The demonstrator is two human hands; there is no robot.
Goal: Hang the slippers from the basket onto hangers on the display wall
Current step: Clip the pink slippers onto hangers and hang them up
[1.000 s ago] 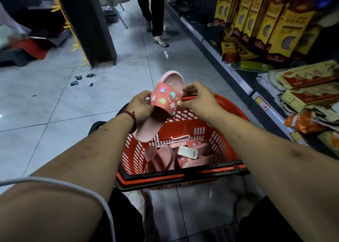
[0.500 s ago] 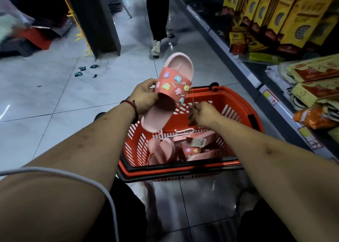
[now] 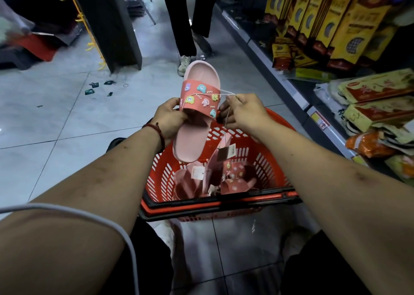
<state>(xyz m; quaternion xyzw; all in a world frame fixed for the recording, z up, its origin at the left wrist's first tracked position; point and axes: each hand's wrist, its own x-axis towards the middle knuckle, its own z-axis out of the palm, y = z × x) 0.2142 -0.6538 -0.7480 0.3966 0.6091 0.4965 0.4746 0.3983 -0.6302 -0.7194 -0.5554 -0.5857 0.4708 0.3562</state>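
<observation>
A pink slipper (image 3: 197, 106) is held up over a red basket (image 3: 266, 160), its toe pointing to 12 o'clock and its heel hanging toward 6 o'clock just above the basket's far rim. Small cartoon charms dot its darker pink strap.

The left hand (image 3: 170, 120) is at the slipper's 9 o'clock side. Its grip is clamped on the slipper, thumb on the strap's edge and fingers curled beneath the sole. A red bracelet (image 3: 156, 129) circles that wrist.

The right hand (image 3: 244, 113) is at the slipper's 3 o'clock side. Its grip is pinched together on a thin white string (image 3: 225, 91), which runs from the strap to the fingertips. Below this hand, toward 6 o'clock, a tag (image 3: 226, 152) dangles over the basket.

The basket stands on the tiled floor (image 3: 56, 115), between the person's forearms. More pink slippers (image 3: 235, 178) lie jumbled inside it, with paper tags among them.

At 3 o'clock from the basket runs a shelf (image 3: 280, 70) with yellow boxes (image 3: 336, 26) and flat packets (image 3: 376, 88). At 12 o'clock, beyond the slipper, stand another person's legs (image 3: 186, 21). At 10 o'clock are a dark pillar (image 3: 112, 21) and small scraps (image 3: 98, 88) on the floor. A white cable (image 3: 89, 214) lies across the left forearm at 8 o'clock.
</observation>
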